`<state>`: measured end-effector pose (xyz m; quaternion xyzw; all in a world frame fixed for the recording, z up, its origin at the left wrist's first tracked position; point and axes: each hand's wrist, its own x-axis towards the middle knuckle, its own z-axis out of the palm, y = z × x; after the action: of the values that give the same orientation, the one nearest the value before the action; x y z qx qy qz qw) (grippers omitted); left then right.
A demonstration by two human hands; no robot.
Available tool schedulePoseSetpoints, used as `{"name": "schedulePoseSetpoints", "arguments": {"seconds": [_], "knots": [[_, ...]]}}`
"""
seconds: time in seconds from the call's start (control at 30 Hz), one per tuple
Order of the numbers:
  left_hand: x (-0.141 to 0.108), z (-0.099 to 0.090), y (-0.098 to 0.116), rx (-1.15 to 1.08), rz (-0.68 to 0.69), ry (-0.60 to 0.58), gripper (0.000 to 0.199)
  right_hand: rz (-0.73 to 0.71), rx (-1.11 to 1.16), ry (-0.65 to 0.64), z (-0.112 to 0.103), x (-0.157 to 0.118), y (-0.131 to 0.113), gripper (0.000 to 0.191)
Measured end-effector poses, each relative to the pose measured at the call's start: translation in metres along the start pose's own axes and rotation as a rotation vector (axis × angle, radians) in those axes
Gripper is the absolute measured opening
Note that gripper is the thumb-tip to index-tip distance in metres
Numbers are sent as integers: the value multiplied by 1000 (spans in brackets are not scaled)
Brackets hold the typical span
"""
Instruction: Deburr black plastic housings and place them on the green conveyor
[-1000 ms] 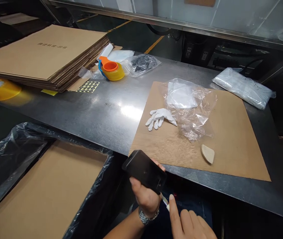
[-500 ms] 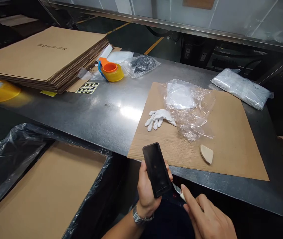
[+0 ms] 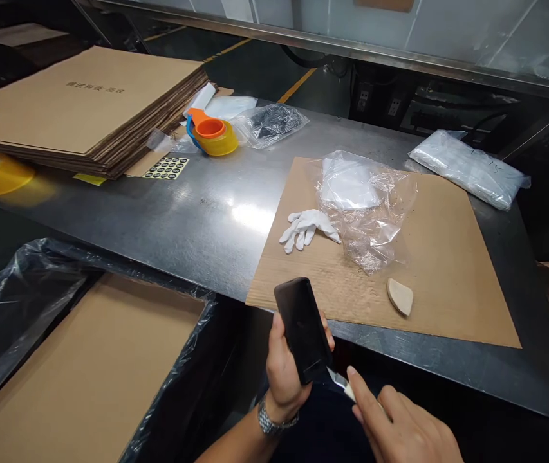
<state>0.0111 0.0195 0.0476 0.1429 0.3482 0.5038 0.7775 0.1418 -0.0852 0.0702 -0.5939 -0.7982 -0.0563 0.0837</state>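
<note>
My left hand [image 3: 281, 360], with a metal-banded watch [image 3: 274, 417] at the wrist, is wrapped round a black rectangular case [image 3: 303, 328] held tilted in front of the table edge. Between the fingers of my right hand [image 3: 394, 418] is a small knife [image 3: 340, 381] with a pale handle, its index finger stretched along it. The blade's tip is at the lower right edge of the case; whether it touches, I cannot tell. Beyond the hands, a white glove [image 3: 309, 228] and a wedge-shaped beige block [image 3: 400, 297] lie on a cardboard sheet [image 3: 448, 257].
Crumpled clear plastic [image 3: 375, 225] covers part of the cardboard. A tape roll in an orange holder [image 3: 214, 135], a sticker sheet [image 3: 167, 168] and a cardboard stack [image 3: 76, 103] are on the metal table [image 3: 197, 225]. A black-lined bin [image 3: 158, 399] stands at lower left; a plastic-wrapped pack [image 3: 470, 168] lies far right.
The knife in my right hand has moved left, bringing its tip from beside the case to its lower edge. My left hand has tilted the case slightly.
</note>
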Motion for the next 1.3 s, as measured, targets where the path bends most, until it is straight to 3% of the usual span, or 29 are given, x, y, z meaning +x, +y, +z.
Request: {"name": "schedulePoseSetpoints", "arguments": {"seconds": [0.43, 0.6, 1.0, 1.3], "knots": [[-3, 0, -4, 103, 54, 30, 53, -2, -25, -45, 3, -2, 2, 31], [-2, -1, -3, 142, -5, 76, 54, -8, -90, 4, 3, 0, 4, 30], [2, 3, 1, 224, -109, 104, 55, -17, 77, 85, -4, 13, 10, 45], [1, -3, -3, 302, -74, 55, 57, 6, 155, -32, 9, 3, 9, 40]]}}
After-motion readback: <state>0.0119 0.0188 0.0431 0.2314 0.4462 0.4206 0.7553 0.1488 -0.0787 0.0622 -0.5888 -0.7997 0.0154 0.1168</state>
